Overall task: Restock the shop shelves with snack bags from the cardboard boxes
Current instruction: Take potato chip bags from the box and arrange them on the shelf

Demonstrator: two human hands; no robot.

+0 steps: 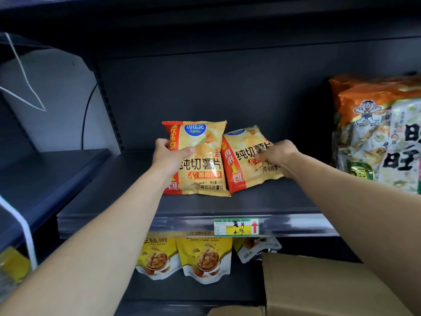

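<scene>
Two yellow chip bags are sitting on the shelf (pixel 262 201), the left chip bag (pixel 200 160) and the right chip bag (pixel 248 156), with two hands on them, the left hand (pixel 169 156) and the right hand (pixel 278 153). Two big cracker bags, front (pixel 376 133) and rear (pixel 339 84), are standing at the right. Three walnut pouches (pixel 157 258) (pixel 205 258) (pixel 257 247), one price label (pixel 235 227) and one cardboard box (pixel 319 286) are showing below.

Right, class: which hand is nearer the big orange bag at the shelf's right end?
Right. The right hand holds the right chip bag, just left of the orange bag; the left hand grips the left chip bag, farther away.
</scene>
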